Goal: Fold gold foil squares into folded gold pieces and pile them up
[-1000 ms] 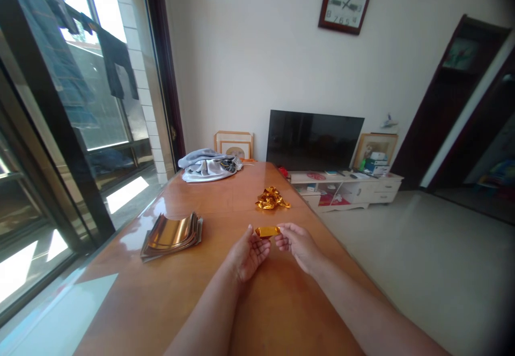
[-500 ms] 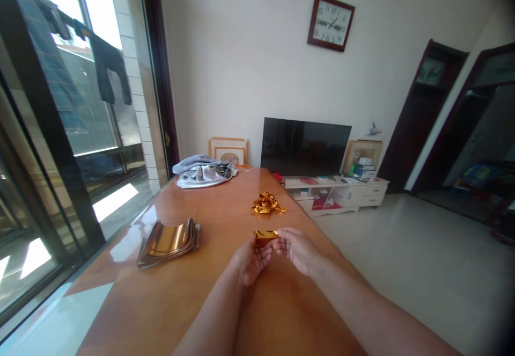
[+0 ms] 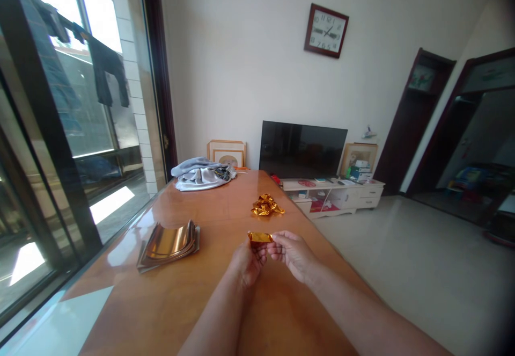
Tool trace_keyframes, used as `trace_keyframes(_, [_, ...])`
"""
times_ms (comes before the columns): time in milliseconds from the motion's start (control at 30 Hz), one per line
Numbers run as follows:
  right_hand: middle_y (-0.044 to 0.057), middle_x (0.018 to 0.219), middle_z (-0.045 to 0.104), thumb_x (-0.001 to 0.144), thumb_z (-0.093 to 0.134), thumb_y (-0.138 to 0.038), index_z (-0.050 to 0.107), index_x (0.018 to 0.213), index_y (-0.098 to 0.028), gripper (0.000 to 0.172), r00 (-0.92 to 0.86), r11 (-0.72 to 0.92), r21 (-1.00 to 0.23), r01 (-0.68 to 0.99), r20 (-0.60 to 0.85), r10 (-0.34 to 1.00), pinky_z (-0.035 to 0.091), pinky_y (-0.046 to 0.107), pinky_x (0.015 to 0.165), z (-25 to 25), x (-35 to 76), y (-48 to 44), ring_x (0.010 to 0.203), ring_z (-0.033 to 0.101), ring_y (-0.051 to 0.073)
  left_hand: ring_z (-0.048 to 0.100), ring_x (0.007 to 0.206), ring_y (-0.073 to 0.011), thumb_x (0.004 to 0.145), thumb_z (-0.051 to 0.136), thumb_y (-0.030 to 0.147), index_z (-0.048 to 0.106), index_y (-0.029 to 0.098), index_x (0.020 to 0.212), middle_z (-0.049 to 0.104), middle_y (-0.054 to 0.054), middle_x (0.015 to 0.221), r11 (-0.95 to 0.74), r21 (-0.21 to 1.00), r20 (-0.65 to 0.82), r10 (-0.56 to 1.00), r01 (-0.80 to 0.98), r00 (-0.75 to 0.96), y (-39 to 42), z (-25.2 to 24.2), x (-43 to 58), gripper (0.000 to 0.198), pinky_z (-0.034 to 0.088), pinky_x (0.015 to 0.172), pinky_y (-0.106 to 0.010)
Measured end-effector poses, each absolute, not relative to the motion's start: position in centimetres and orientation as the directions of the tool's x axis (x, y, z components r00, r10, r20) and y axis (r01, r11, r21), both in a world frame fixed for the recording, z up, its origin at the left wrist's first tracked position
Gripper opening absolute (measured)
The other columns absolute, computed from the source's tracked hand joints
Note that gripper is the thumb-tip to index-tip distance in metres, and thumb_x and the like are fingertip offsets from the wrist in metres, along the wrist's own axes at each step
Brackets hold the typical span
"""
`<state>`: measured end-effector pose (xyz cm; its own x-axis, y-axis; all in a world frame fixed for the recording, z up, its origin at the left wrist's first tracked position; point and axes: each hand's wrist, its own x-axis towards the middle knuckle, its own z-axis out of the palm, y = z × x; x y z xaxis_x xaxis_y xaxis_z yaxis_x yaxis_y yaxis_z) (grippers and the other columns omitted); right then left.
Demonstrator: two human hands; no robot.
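Note:
A small folded piece of gold foil [image 3: 259, 237] is pinched between my two hands above the glossy wooden table [image 3: 120, 291]. My left hand [image 3: 248, 262] holds its lower left side, and the fingertips of my right hand [image 3: 293, 254] press its right end. Farther along the table lies a crumpled heap of gold foil [image 3: 266, 205], which neither hand touches. To the left of my hands rests a curling stack of copper-gold foil sheets [image 3: 169, 247].
A rumpled grey cloth [image 3: 201, 177] lies at the table's far end, with picture frames [image 3: 226, 153] behind it. A dark TV [image 3: 301, 149] stands on a white cabinet [image 3: 333, 192] beyond the right edge. Tall glass windows run along the left.
The foil piece has shifted slightly left and now looks more folded and tilted between my fingers. The whole view has swung slightly, moving the clock and room lower in the picture.

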<state>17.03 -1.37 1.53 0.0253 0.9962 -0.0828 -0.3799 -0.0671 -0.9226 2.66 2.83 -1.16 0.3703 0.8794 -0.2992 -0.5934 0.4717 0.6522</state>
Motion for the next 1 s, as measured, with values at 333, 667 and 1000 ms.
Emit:
trace_keyframes(333, [0.007, 0.072, 0.072, 0.081, 0.075, -0.032, 0.064, 0.092, -0.015, 0.023, 0.035, -0.04, -0.931, -0.364, -0.057, 0.998, 0.052, 0.022, 0.057, 1.8, 16.5, -1.4, 0.059, 0.065, 0.012, 0.056, 0.05, -0.0089, 0.1, 0.046, 0.044, 0.065, 0.009, 0.088, 0.066, -0.008, 0.068, 0.439, 0.652, -0.304, 0.898, -0.619, 0.317, 2.9, -1.1, 2.8, 0.041, 0.047, 0.05, -0.019])
trace_keyframes(667, [0.007, 0.073, 0.071, 0.084, 0.072, -0.031, 0.063, 0.089, -0.015, 0.019, 0.051, -0.032, -0.942, -0.333, -0.052, 0.997, 0.051, 0.022, 0.058, 2.0, 16.5, -1.5, 0.061, 0.064, 0.012, 0.054, 0.05, -0.0098, 0.098, 0.042, 0.058, 0.068, 0.007, 0.091, 0.067, -0.009, 0.07, 0.484, 0.659, -0.334, 0.874, -0.575, 0.353, 2.6, -0.5, 2.4, 0.058, 0.043, 0.048, -0.021])
trace_keyframes(1000, [0.007, 0.075, 0.072, 0.084, 0.07, -0.036, 0.062, 0.089, -0.016, 0.022, 0.096, 0.018, -0.974, -0.226, -0.004, 0.995, 0.051, 0.023, 0.061, 2.1, 16.2, -2.0, 0.063, 0.064, 0.012, 0.042, 0.041, -0.0064, 0.095, 0.042, 0.066, 0.062, 0.012, 0.081, 0.053, 0.001, 0.055, 0.488, 0.667, -0.355, 0.873, -0.563, 0.336, 2.4, -0.1, 2.4, 0.06, 0.033, 0.044, -0.019])
